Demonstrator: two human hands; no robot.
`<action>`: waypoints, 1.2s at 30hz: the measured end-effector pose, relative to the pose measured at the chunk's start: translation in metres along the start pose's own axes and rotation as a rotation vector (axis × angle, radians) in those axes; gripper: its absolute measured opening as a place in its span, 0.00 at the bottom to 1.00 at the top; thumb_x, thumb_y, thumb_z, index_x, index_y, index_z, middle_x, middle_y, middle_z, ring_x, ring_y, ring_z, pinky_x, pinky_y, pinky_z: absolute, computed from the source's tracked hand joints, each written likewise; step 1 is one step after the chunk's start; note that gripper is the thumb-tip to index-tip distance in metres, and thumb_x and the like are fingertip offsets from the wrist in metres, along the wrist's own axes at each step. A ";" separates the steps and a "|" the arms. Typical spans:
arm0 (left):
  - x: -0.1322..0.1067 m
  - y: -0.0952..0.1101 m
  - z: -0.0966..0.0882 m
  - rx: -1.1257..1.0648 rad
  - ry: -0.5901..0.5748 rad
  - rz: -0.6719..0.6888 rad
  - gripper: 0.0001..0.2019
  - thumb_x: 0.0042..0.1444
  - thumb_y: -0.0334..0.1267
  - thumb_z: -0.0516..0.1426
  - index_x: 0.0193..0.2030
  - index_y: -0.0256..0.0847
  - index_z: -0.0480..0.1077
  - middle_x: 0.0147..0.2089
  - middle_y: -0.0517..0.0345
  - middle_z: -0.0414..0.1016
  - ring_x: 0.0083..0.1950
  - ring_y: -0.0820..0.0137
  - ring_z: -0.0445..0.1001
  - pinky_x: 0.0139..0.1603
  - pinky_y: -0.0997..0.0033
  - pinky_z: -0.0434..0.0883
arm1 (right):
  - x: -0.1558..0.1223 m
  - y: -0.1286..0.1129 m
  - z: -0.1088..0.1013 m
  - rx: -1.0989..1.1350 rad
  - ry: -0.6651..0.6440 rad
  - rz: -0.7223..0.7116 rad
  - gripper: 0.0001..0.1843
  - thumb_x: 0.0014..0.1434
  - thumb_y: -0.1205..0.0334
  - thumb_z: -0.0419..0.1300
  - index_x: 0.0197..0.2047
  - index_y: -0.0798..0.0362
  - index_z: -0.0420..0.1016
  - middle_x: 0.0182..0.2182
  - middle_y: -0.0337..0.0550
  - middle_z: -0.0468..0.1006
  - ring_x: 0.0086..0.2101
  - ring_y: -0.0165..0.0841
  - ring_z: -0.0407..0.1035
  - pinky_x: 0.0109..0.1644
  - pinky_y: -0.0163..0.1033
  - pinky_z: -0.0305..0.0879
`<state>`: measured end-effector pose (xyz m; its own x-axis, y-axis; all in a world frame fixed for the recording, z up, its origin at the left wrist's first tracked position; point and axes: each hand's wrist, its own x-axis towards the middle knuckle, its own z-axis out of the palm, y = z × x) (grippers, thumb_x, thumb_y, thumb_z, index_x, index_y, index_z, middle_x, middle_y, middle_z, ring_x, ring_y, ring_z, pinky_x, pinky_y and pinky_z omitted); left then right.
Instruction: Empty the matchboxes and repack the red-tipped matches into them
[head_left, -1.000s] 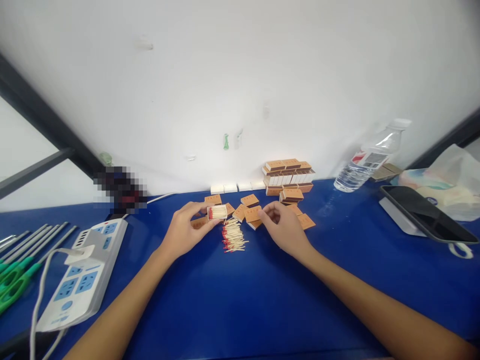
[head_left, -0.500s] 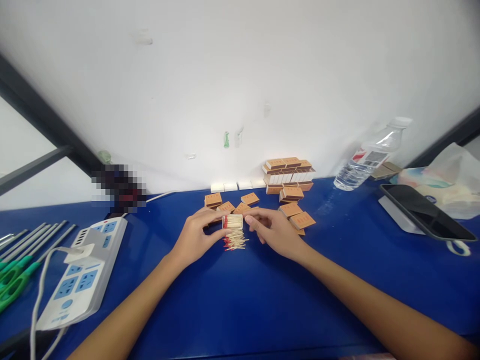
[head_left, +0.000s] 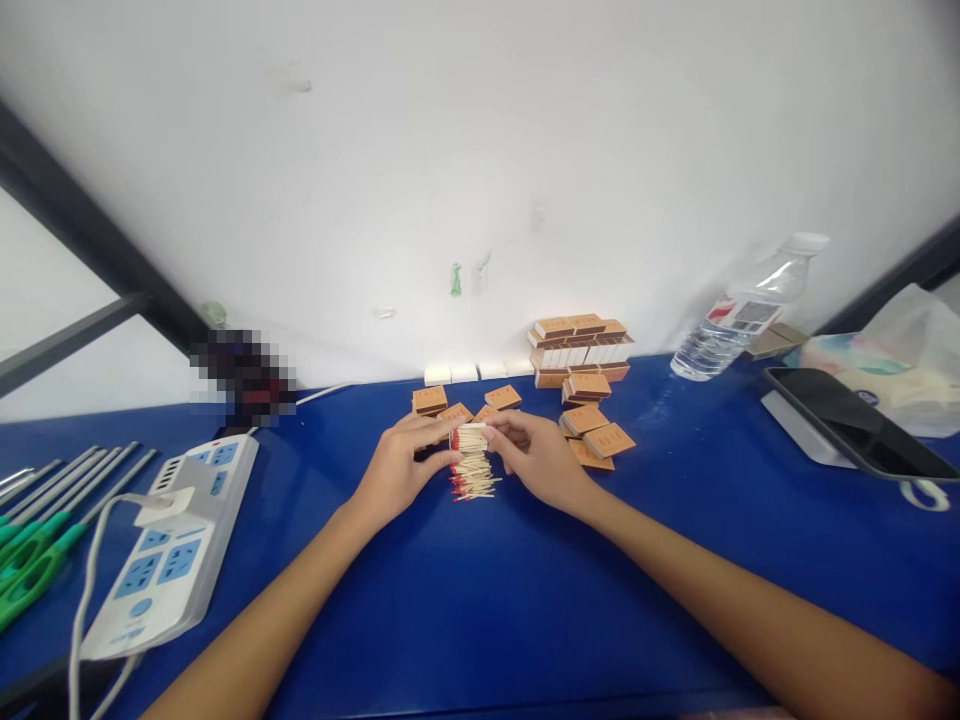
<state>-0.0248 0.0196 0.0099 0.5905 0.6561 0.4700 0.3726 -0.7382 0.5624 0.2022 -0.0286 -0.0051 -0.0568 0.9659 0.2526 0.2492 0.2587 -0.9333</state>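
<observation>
My left hand (head_left: 397,462) and my right hand (head_left: 538,458) grip the two ends of a small white matchbox tray (head_left: 472,427) between thumb and fingers. The tray looks tilted toward me, and only its far rim shows clearly. Red-headed matches (head_left: 474,480) spread from the tray down to the blue table, heads mostly to the left. How many matches are still inside the tray I cannot tell. Just behind my hands lie several orange matchboxes (head_left: 430,400), partly covered by my fingers. More orange matchboxes (head_left: 609,440) lie to the right of my right hand.
Against the wall stand a stack of matchboxes (head_left: 581,355) and a row of white trays (head_left: 463,373). Right are a water bottle (head_left: 739,310), a phone (head_left: 859,420) and a plastic package (head_left: 892,350). Left are a power strip (head_left: 172,550) with a cable and green-handled scissors (head_left: 34,570).
The tray has tipped toward me, so its matches now run into the pile below. My right hand has moved slightly left, closer to the tray. The whole view has shifted a little.
</observation>
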 end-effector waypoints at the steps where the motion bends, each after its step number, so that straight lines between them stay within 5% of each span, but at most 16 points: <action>1: -0.001 0.000 -0.001 -0.004 -0.012 -0.011 0.22 0.63 0.40 0.65 0.64 0.54 0.74 0.52 0.56 0.82 0.50 0.63 0.77 0.53 0.60 0.74 | 0.000 0.001 0.000 -0.018 0.006 -0.011 0.16 0.68 0.47 0.60 0.43 0.51 0.79 0.28 0.39 0.77 0.24 0.29 0.69 0.28 0.35 0.66; 6: -0.003 0.002 -0.004 -0.013 -0.016 -0.127 0.24 0.65 0.42 0.63 0.67 0.53 0.71 0.41 0.58 0.81 0.42 0.66 0.75 0.44 0.67 0.74 | -0.002 0.002 0.000 -0.138 0.022 -0.079 0.13 0.69 0.51 0.59 0.43 0.51 0.79 0.28 0.38 0.78 0.27 0.30 0.70 0.31 0.36 0.66; 11: -0.003 -0.001 -0.006 -0.060 0.009 -0.178 0.11 0.67 0.42 0.61 0.53 0.48 0.81 0.45 0.54 0.83 0.45 0.65 0.77 0.45 0.65 0.76 | -0.005 0.001 -0.001 -0.281 0.048 -0.196 0.10 0.70 0.55 0.58 0.44 0.50 0.78 0.29 0.38 0.78 0.29 0.29 0.69 0.34 0.35 0.65; 28: 0.000 0.003 -0.022 -0.001 -0.030 0.071 0.10 0.67 0.41 0.62 0.53 0.51 0.81 0.51 0.56 0.84 0.53 0.63 0.79 0.55 0.58 0.76 | -0.018 0.000 -0.009 -0.589 -0.003 -0.478 0.15 0.74 0.59 0.53 0.56 0.49 0.79 0.47 0.48 0.84 0.46 0.39 0.78 0.50 0.45 0.74; 36: 0.001 0.015 -0.021 -0.010 0.034 0.077 0.11 0.66 0.38 0.62 0.54 0.50 0.80 0.50 0.57 0.84 0.51 0.65 0.80 0.54 0.61 0.76 | -0.018 -0.006 -0.011 -0.515 0.080 -0.495 0.13 0.74 0.58 0.55 0.54 0.47 0.79 0.43 0.45 0.84 0.42 0.35 0.79 0.48 0.41 0.75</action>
<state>-0.0336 0.0127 0.0332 0.5926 0.6028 0.5343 0.3201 -0.7849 0.5305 0.2122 -0.0480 -0.0011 -0.2150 0.7278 0.6512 0.6382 0.6094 -0.4704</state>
